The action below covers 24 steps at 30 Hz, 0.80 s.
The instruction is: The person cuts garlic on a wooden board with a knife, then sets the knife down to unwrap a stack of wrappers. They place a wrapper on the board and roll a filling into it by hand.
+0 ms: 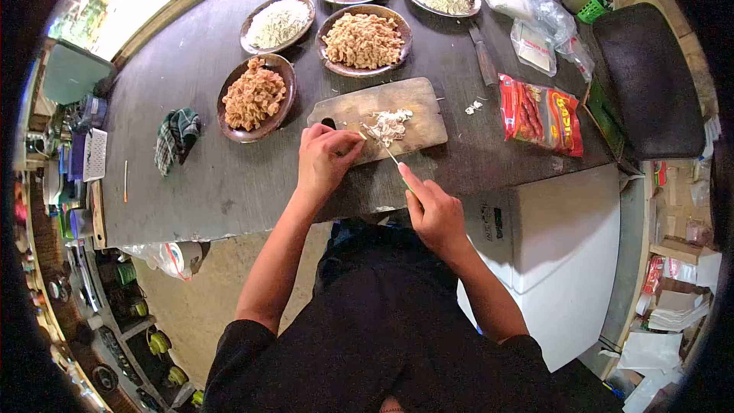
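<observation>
Dark tabletop [191, 191] under everything, with a wooden cutting board [378, 116] near its front edge as the anchor. At the board's near edge, right hand [436, 214] wrapped tight round the handle of a thin knife [386, 154], blade slanting up and left onto the board toward the chopped white bits [388, 125] heaped at the board's middle. On the board's left half, left hand [325, 159] resting knuckles-up, fingers curled and pressed together just beside the heap; cannot tell whether a piece sits pinched beneath them. Best done with fingertips tucked behind the knuckles and the flat of the blade guided against them. Rock from the tip rather than lifting high. Short, low strokes look wiser, judging by the stray bits [473, 107] lying on the table just off the board's right end. Scrape the heap back toward the board's centre whenever it spreads. Press the board down with the heel of the left hand so it cannot skate. Left of the board and almost touching it, a bowl of brown fried pieces [254, 97]; behind the board, a second bowl [364, 40] of the same, so mind the elbow. Farther behind, plates of pale shreds [277, 23]. Right of the board, a red packet [541, 113]; behind and right, a second knife [483, 57]. Well to the left, a checked cloth [177, 138].
</observation>
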Motion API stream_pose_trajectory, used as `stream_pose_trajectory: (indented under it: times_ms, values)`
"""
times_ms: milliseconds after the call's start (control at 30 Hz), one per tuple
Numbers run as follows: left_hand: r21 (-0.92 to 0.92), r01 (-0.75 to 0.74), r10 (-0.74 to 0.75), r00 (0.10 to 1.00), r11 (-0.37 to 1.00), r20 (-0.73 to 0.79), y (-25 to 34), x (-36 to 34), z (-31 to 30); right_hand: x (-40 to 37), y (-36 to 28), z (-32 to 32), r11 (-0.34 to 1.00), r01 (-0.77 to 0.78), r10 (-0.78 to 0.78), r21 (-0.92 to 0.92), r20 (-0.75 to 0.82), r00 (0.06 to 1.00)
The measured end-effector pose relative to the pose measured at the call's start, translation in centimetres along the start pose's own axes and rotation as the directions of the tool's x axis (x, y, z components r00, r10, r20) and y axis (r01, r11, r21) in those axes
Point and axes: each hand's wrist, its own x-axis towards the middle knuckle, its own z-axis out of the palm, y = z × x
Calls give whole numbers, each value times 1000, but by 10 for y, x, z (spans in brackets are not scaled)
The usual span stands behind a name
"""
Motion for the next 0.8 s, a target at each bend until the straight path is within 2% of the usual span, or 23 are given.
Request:
stream_pose_trajectory:
  times_ms: [233, 367, 500, 567, 800]
  values:
    - [128, -91, 95, 995, 988, -26, 0, -3, -9, -8, 0, -2, 993, 103, -99, -53, 74, 992]
    - [102, -68, 71, 997, 992, -24, -7, -5, -4, -6, 5, 3, 986, 157, -154, -54, 63, 986]
    - [103, -67, 71, 997, 992, -39, -6, -5, -2, 1, 1, 6, 986, 155, -148, -65, 100, 984]
    - [101, -70, 75, 996, 992, -53, -4, -5, -1, 5, 0, 9, 978, 145, -127, -151, 119, 985]
    - [93, -33, 40, 996, 995, -76, 0, -7, 0, 3, 7, 0, 973, 149, -133, -178, 101, 986]
